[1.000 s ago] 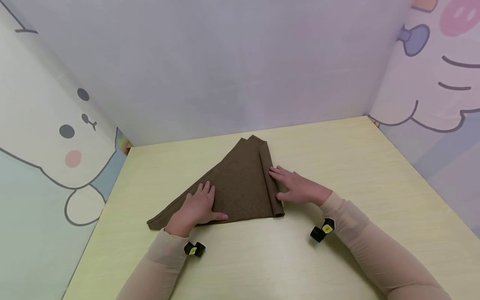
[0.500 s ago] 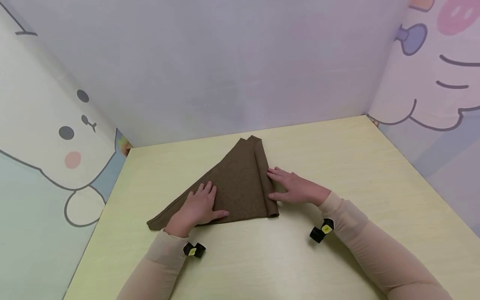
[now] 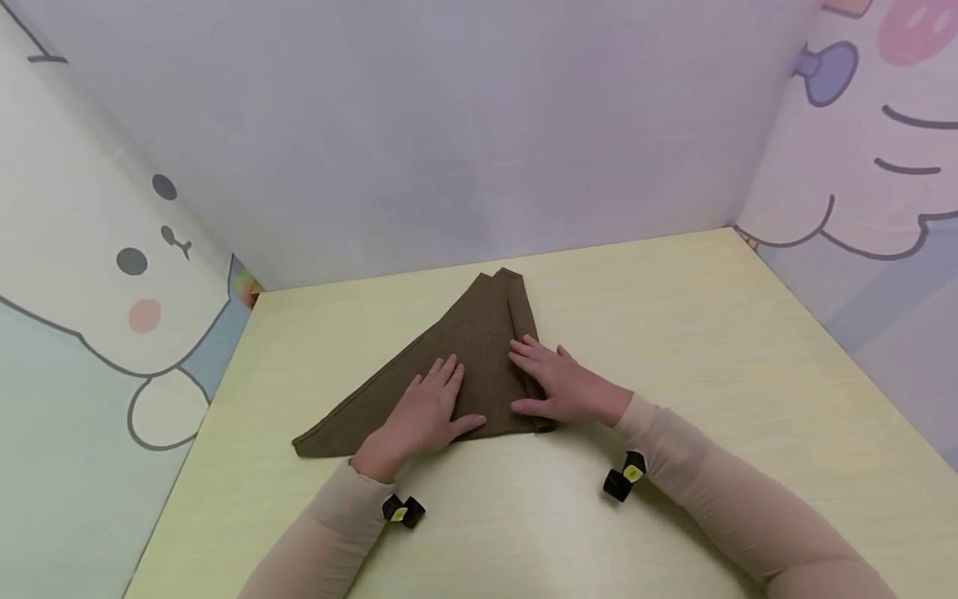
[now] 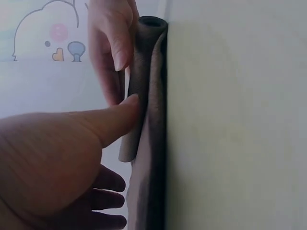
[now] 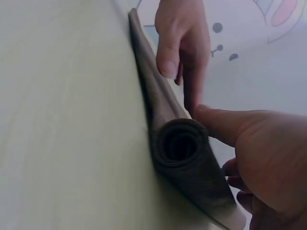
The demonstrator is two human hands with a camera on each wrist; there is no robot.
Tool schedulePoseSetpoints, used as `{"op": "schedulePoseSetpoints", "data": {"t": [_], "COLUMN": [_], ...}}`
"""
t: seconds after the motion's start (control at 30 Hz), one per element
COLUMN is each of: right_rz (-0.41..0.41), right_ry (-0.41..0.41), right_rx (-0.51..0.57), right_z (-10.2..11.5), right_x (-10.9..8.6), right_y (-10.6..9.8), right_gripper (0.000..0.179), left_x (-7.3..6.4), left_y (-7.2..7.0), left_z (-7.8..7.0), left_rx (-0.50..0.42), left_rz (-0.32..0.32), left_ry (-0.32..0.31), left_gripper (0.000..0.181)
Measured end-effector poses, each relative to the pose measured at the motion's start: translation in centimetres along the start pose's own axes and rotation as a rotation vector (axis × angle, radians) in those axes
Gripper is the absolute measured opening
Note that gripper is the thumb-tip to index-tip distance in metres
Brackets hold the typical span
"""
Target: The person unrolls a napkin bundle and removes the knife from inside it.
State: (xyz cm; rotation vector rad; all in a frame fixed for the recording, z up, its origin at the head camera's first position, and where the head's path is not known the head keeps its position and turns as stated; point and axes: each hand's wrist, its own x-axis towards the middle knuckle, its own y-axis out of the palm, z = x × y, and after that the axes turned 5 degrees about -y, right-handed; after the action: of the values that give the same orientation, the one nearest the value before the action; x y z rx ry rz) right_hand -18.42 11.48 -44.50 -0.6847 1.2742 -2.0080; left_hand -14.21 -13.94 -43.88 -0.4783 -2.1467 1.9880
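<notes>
On the flat span of the brown cloth (image 3: 479,333), left hand (image 3: 422,416) spread, back of the hand up, fingers angled away from the body, thumb out toward the roll (image 3: 524,304). The right hand (image 3: 561,383) lies across that roll, fingers reaching over to the flat side, thumb down toward its near end. Neither hand is clenched or grasping; both look loose, fingers extended, contact only.

Step in hand, by my reading: rolling the cloth from its right edge leftward. Done well, the left palm steadies the layers with light pressure and gives way just ahead of the roll; the right should press evenly from fingers to thumb, else one end may outrun the other. Roll's end shows an open hollow in the right wrist view; a snugger turn seems worthwhile. Cloth tapers to a point at left, so the roll could skew there.

Arms: left sleeve (image 3: 325,532) comes up from near left, right sleeve (image 3: 733,491) slants in from near right. Cloth sits mid-table, long tip leftward, on the pale table (image 3: 644,316). Beyond, a plain back wall (image 3: 479,125).
</notes>
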Motion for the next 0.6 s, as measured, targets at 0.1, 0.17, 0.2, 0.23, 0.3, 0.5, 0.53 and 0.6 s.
{"op": "schedulePoseSetpoints", "data": {"t": [0.1, 0.17, 0.2, 0.23, 0.3, 0.5, 0.53, 0.6], "right_rz": [-0.011, -0.015, -0.015, -0.016, -0.019, -0.012, -0.008, -0.004], "right_ry": [-0.024, -0.036, -0.04, -0.043, -0.045, -0.039, -0.034, -0.03], "right_rx": [-0.011, -0.012, -0.017, -0.02, -0.037, -0.047, -0.043, -0.043], "right_z": [0.32, 0.48, 0.5, 0.51, 0.44, 0.07, 0.02, -0.06], "right_x": [0.17, 0.25, 0.26, 0.26, 0.24, 0.07, 0.05, -0.01], "right_y": [0.53, 0.74, 0.83, 0.88, 0.96, 0.99, 0.97, 0.97], "right_gripper": [0.077, 0.076, 0.075, 0.075, 0.075, 0.074, 0.074, 0.074], "left_x": [0.11, 0.15, 0.16, 0.15, 0.13, -0.03, -0.04, -0.05], "left_y": [0.46, 0.68, 0.77, 0.83, 0.85, 0.58, 0.55, 0.5], "left_z": [-0.19, -0.25, -0.26, -0.27, -0.29, -0.24, -0.2, -0.14], "left_rx": [0.014, 0.019, 0.021, 0.022, 0.022, 0.018, 0.021, 0.017], "left_rz": [0.029, 0.055, 0.064, 0.071, 0.085, 0.115, 0.118, 0.121], "left_ry": [-0.01, -0.027, -0.034, -0.039, -0.051, -0.049, -0.047, -0.04], "left_gripper": [0.084, 0.084, 0.085, 0.086, 0.088, 0.092, 0.092, 0.092]}}
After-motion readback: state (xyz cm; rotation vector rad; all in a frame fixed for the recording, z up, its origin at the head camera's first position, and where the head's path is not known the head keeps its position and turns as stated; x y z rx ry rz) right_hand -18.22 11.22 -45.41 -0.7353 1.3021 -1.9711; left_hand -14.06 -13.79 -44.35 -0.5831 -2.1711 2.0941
